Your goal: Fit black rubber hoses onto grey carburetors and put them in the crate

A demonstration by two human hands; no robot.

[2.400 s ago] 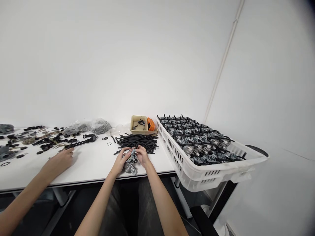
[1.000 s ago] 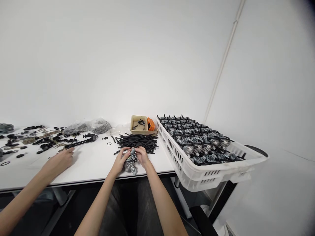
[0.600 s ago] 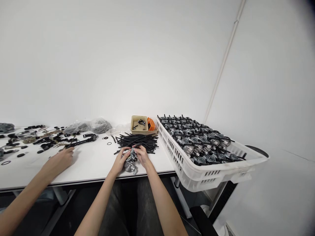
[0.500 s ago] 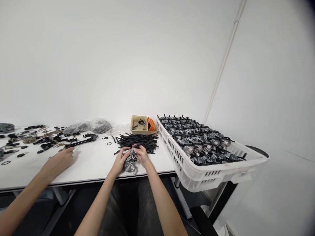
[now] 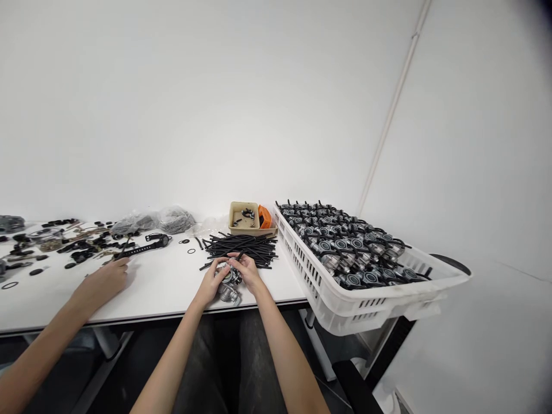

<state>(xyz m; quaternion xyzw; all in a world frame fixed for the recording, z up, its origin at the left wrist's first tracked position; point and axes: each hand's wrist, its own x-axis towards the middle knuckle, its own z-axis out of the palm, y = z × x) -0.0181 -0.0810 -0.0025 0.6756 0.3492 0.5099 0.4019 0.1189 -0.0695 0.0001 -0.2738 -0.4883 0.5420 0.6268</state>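
A silver metal carburetor [image 5: 228,294] is held low over the table's front edge, between both hands. My left hand [image 5: 210,284] is closed around its left side, thumb against the upper part. On the other side my right hand [image 5: 248,272] pinches a short black rubber hose [image 5: 240,257] at the carburetor's top. Whether the hose sits on a fitting is hidden by the fingers. Just beyond my hands lies a loose pile of black rubber hoses [image 5: 241,246].
A white plastic crate [image 5: 319,287] full of carburetors stands at the right. Behind the hoses are a beige tray [image 5: 233,217] and an orange basket [image 5: 265,216]. At the left, another person's hand [image 5: 103,282] is near a black watch [image 5: 163,240] and scattered parts.
My right fingers have shifted slightly left and inward over the carburetor's top. My left hand has barely moved, and the carburetor stays in about the same place.
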